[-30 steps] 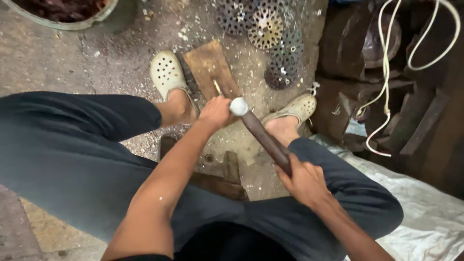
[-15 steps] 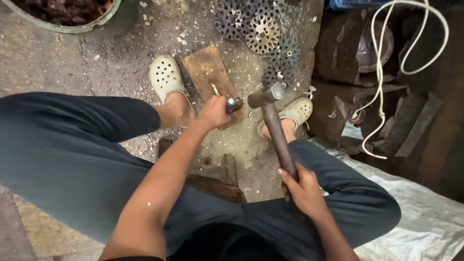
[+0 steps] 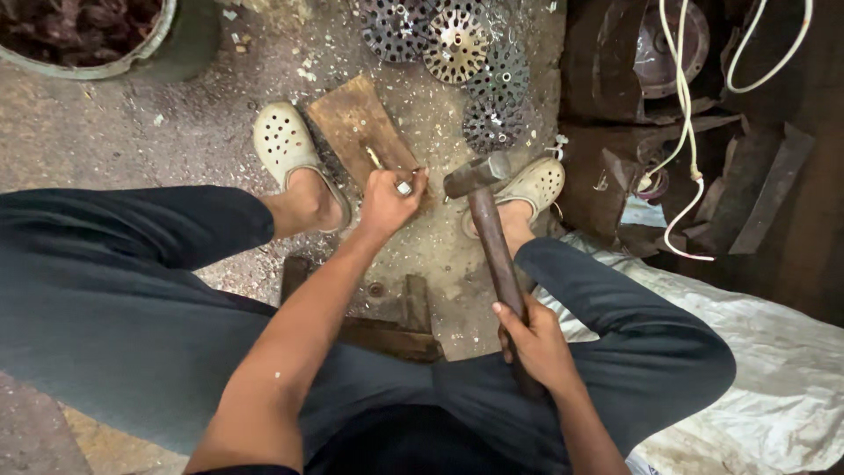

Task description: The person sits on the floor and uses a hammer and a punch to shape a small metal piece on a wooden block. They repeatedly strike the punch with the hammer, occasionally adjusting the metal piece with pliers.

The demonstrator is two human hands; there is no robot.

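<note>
My left hand [image 3: 387,200] is closed around a small shiny metal piece [image 3: 404,186], held against the near edge of a flat rusty metal slab [image 3: 356,123] on the ground between my feet. A thin rod [image 3: 374,157] lies on that slab just beyond my fingers. My right hand [image 3: 534,339] grips the wooden handle of a hammer [image 3: 492,237]. The hammer's steel head [image 3: 475,174] hovers just right of my left hand, apart from it. I sit low with knees spread, in dark trousers and pale perforated clogs [image 3: 283,141].
Several round perforated metal discs [image 3: 457,40] lie heaped beyond the slab. A basin of dark scrap [image 3: 83,35] sits top left. Rusty metal parts [image 3: 615,167] and a white cord [image 3: 681,105] are at right, crumpled white sheeting [image 3: 756,369] lower right. A wooden block [image 3: 387,325] lies under me.
The hammer has swung back from over the left hand to its right side, head lowered near the ground. My left hand has stayed at the slab's edge with the small piece.
</note>
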